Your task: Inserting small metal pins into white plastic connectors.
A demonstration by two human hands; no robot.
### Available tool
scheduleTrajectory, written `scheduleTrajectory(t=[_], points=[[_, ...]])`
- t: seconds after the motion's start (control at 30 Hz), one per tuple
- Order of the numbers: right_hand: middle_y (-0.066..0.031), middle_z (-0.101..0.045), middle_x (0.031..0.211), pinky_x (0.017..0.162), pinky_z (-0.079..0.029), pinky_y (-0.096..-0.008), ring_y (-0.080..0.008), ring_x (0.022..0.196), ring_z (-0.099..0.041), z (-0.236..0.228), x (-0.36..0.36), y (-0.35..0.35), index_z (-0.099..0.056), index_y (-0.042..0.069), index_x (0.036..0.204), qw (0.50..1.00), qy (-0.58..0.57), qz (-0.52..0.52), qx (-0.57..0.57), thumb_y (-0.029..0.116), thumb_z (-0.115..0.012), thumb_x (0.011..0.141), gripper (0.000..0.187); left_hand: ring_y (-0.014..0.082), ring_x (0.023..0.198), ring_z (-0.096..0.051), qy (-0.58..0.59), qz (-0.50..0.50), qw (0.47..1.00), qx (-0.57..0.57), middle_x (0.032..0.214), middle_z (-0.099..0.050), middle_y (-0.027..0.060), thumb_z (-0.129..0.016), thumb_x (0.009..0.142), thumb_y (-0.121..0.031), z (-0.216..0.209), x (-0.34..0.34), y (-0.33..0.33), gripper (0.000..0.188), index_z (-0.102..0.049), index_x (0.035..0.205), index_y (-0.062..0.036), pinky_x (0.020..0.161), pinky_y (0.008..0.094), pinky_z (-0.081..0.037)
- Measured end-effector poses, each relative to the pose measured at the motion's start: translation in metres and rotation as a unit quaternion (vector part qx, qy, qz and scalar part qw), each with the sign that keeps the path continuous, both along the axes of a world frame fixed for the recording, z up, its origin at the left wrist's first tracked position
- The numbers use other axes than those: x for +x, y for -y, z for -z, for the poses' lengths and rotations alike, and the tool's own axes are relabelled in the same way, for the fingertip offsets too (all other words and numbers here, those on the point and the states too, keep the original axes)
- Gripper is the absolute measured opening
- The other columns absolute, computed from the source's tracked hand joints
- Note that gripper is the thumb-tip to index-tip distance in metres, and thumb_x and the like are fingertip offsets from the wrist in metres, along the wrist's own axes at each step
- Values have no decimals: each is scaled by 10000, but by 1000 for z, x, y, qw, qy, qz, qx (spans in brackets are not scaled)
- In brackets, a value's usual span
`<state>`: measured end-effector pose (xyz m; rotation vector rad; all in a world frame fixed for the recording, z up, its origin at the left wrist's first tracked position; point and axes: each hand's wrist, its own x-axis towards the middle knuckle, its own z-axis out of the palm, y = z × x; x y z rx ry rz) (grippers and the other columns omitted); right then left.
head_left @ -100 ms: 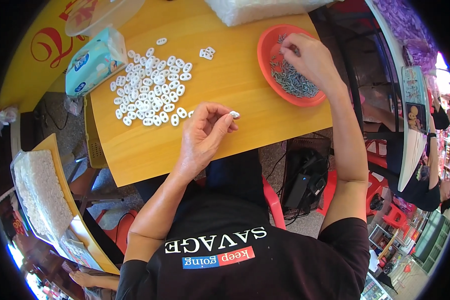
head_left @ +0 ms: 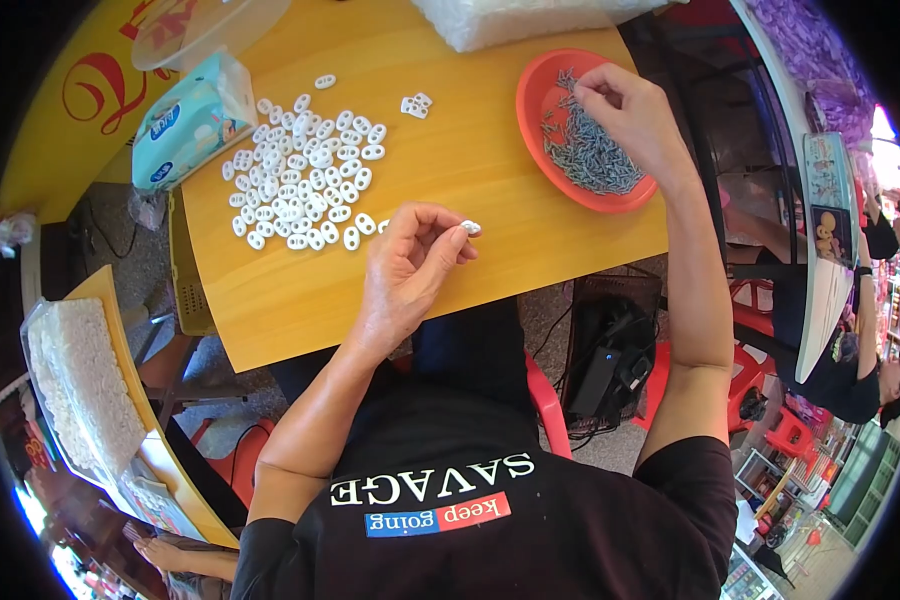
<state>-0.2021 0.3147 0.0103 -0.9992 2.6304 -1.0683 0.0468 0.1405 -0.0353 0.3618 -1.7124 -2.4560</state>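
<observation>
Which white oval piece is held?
The white piece pinched in the left hand; the other white pieces lie loose or heaped on the yellow table.

Near me, a smooth, wood-grained tabletop (head_left: 460,165) is shining softly. White ovals (head_left: 318,180) are looking like smooth plastic; small grey metal pieces (head_left: 595,155) are glinting dully inside a glossy red plastic bowl (head_left: 537,90).

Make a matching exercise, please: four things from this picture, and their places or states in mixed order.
1. left hand
2. right hand
3. grey metal pieces
4. light blue pack

A. lying inside the red bowl
B. left of the white pile
C. pinching a small white piece
D. over the bowl

Pairs: 1-C, 2-D, 3-A, 4-B
</observation>
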Motion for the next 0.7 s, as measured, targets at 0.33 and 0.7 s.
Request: scheduleTrajectory(t=[0.33, 0.7], points=[[-25, -686, 837, 601, -461, -174, -22, 652, -554, -1, 3, -17, -668, 13, 1029, 924, 315, 78, -202, 121, -657, 895, 172, 143, 827, -616, -6, -10, 1000, 23, 984, -648, 120, -558, 966, -78, 1, -1, 1, 114, -520, 1027, 11, 771, 274, -508], [-59, -687, 875, 654, -507, -304, -150, 706, -632, 9, 7, -17, -691, 36, 1027, 996, 25, 77, -41, 149, -663, 873, 193, 142, 820, -616, -8, -9, 1000, 10, 988, -649, 119, -563, 967, -91, 1, -2, 0, 125, -524, 1031, 10, 766, 273, -509]])
